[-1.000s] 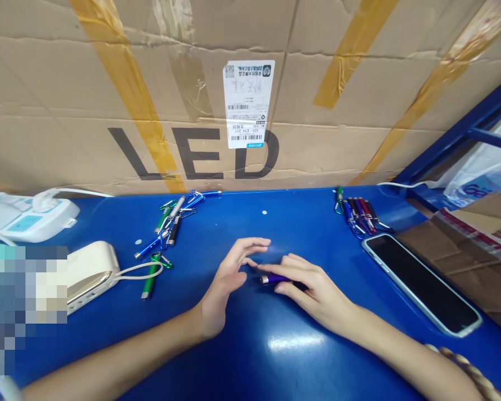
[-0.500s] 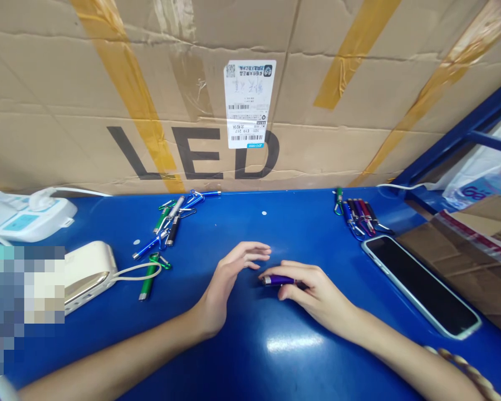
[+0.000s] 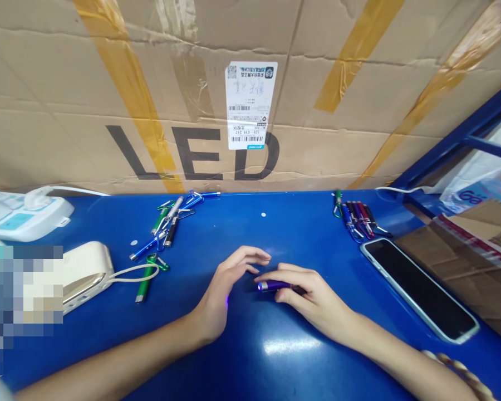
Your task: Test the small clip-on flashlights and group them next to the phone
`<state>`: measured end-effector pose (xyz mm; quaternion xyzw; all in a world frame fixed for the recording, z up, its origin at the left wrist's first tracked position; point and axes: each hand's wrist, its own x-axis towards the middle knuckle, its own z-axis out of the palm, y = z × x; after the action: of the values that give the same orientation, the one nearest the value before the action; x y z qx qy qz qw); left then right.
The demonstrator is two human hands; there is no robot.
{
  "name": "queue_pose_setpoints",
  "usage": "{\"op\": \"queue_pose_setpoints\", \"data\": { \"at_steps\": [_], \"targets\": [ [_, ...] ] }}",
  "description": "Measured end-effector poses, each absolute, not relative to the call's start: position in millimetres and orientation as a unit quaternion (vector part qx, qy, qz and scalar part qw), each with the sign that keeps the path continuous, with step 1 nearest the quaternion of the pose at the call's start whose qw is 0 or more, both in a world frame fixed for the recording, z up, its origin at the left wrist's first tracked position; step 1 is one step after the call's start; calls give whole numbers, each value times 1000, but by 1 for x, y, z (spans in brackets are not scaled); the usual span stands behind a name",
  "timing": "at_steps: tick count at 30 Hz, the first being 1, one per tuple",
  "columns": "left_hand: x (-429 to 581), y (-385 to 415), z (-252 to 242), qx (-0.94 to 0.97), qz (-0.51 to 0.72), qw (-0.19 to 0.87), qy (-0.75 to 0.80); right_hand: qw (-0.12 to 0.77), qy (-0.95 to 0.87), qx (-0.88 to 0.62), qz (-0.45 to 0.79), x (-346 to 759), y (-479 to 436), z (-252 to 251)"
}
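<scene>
Between the thumb and fingers of my right hand (image 3: pixel 313 289) is a small purple penlight (image 3: pixel 273 285), held level above the blue table. Its silver end points left and glows blue-violet. My left hand (image 3: pixel 227 289) holds nothing; its fingers are apart and gently curved in front of the light, and a violet spot shows at the edge of the palm. A green penlight (image 3: pixel 142 285) with a carabiner clip lies left of my left hand. Behind it is a loose pile with a blue penlight (image 3: pixel 144 249) and a black penlight (image 3: pixel 172 231).
More penlights (image 3: pixel 359 214) lie in a row at the back right, near a phone (image 3: pixel 420 287). A white power bank (image 3: pixel 92 267) and a power strip (image 3: pixel 33 217) stand on the left. A large cardboard box (image 3: pixel 338 150) walls off the back of the blue table (image 3: pixel 242 367).
The tip of the purple penlight has turned from dark to glowing blue-violet, and a violet spot has appeared on my left palm's edge. Both hands have hardly moved.
</scene>
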<state>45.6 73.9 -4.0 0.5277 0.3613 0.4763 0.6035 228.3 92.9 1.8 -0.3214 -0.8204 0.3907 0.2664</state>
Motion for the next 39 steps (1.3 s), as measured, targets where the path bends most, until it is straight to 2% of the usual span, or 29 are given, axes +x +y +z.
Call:
{"op": "queue_pose_setpoints", "data": {
  "at_steps": [5,11,39],
  "targets": [
    [45,74,-2,486,518,591,382,245,-824,-342,379,227,93,2],
    [43,73,-5,562,466,580,360,241,-820,-338,393,227,93,-2],
    [43,76,-7,554,473,575,373,225,-849,-322,353,229,92,-1]
  ]
}}
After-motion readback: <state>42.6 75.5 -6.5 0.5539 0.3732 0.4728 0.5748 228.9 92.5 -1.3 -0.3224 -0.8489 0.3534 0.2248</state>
